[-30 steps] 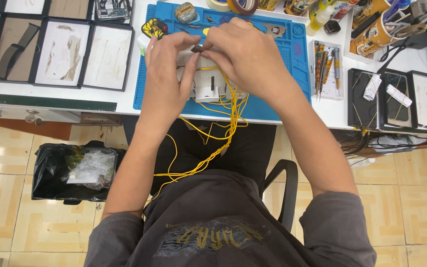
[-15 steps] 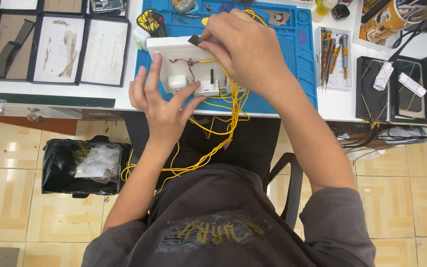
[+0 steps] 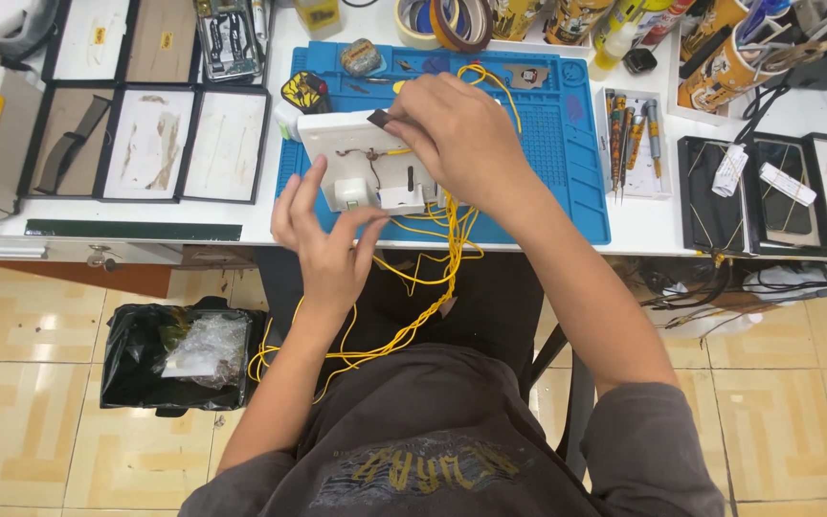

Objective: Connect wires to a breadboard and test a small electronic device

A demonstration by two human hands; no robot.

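Hands work over a white plastic panel (image 3: 356, 158) that lies on the blue mat (image 3: 547, 153) near the tabletop's front edge. The right hand (image 3: 461, 139) rests over the panel's right part, its fingers pinched shut on a small dark tool (image 3: 378, 119). The left hand (image 3: 327, 244) reaches up from the front edge, fingers spread open, tips touching the panel's lower edge and holding nothing. Yellow wires (image 3: 433, 258) run from the panel over the front edge. A black bin (image 3: 179, 359) stands on the floor.
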